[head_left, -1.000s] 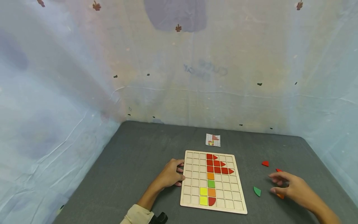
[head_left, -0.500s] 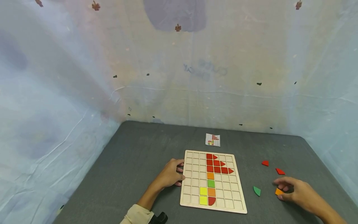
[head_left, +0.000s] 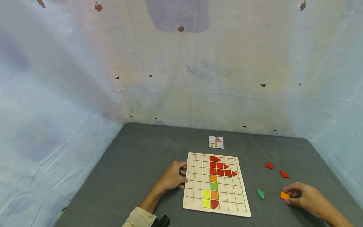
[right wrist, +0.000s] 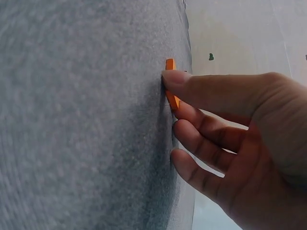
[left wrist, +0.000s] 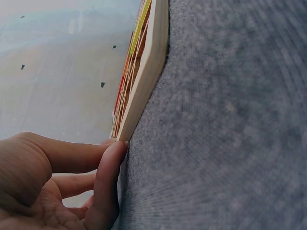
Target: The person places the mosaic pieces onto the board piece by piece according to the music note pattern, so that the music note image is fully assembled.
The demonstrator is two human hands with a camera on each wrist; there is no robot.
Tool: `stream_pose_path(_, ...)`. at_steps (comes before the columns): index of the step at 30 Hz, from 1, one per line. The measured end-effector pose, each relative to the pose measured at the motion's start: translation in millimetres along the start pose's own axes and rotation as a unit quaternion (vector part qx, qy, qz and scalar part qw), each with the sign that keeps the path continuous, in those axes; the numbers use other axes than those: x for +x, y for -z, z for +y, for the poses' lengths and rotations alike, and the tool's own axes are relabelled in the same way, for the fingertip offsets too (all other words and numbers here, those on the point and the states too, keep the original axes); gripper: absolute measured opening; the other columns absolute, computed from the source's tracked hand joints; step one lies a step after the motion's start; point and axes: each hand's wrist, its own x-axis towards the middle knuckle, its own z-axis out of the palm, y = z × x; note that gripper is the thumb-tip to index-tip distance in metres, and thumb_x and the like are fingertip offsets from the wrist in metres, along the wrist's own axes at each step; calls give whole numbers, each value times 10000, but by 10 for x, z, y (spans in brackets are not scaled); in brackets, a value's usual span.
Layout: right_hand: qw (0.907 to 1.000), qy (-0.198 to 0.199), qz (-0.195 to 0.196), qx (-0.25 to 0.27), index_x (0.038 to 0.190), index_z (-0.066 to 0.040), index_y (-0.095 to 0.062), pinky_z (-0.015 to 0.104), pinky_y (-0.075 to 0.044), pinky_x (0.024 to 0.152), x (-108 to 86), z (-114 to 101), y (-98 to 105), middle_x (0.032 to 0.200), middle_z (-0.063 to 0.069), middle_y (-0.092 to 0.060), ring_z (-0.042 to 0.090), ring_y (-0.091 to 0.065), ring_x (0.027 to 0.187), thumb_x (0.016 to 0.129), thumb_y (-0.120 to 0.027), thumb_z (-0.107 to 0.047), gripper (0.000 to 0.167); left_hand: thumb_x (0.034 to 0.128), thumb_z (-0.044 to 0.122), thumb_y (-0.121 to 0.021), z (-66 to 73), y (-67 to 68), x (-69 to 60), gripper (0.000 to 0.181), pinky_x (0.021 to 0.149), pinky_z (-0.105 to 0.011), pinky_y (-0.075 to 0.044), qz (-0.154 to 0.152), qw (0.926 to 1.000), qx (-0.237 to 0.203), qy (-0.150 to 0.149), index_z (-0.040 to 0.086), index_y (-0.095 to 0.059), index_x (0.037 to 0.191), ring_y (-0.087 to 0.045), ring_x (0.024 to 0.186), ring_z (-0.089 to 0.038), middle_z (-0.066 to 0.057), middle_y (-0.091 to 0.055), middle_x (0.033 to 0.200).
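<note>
A light wooden grid board (head_left: 196,185) lies flat on the dark grey table, with red, orange, green and yellow tiles in its cells. My left hand (head_left: 171,177) holds its left edge. In the left wrist view, thumb and finger meet at the board's rim (left wrist: 149,79). To the right of the board, my right hand (head_left: 307,199) pinches an orange tile (head_left: 284,195) between thumb and fingers, low at the table. The right wrist view shows that orange tile (right wrist: 170,63) standing edge-on to the camera, partly covered by the thumb.
Two red tiles (head_left: 269,165) with a curved side lie beyond my right hand. A green quarter-round tile (head_left: 261,194) rests between the board and that hand. Behind the board is a small printed pattern card (head_left: 216,142). Pale sheeting (head_left: 181,107) hangs around the table.
My right hand has drawn back slightly toward me and to the right, uncovering a red tile, and its fingers have closed on the orange tile. The left hand and board stay put.
</note>
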Motion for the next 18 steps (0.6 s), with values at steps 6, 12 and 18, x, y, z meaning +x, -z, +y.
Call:
stream_pose_path(6, 9998, -49, 121, -160, 1104, -120, -787, 270, -505, 684, -11, 29, -17, 1038, -46, -698, -11, -534, 799, 850, -892, -326, 343, 861, -122, -756, 11, 0, 1, 692, 587, -332, -658, -10, 10000, -2, -6, -77, -511, 1506, -600, 1074, -279, -180, -542, 1279)
stream_pose_path(12, 9995, 2, 156, -276, 1056, -120, -787, 243, -510, 655, -18, 38, -32, 1008, -49, -711, -27, -539, 777, 868, -875, -292, 270, 862, -121, -754, 15, 4, -1, 692, 586, -331, -657, -4, 10000, -3, -27, -82, -507, 1507, -599, 1071, -278, -183, -541, 1277)
stream_pose_path(18, 9988, 128, 273, -384, 1042, -121, -790, 246, -527, 656, -27, 27, -53, 1014, -36, -721, -23, -562, 778, 880, -867, -263, 228, 862, -116, -754, 12, 6, -1, 692, 591, -334, -659, -30, 10000, -11, -12, -77, -509, 1508, -594, 1070, -277, -179, -539, 1274)
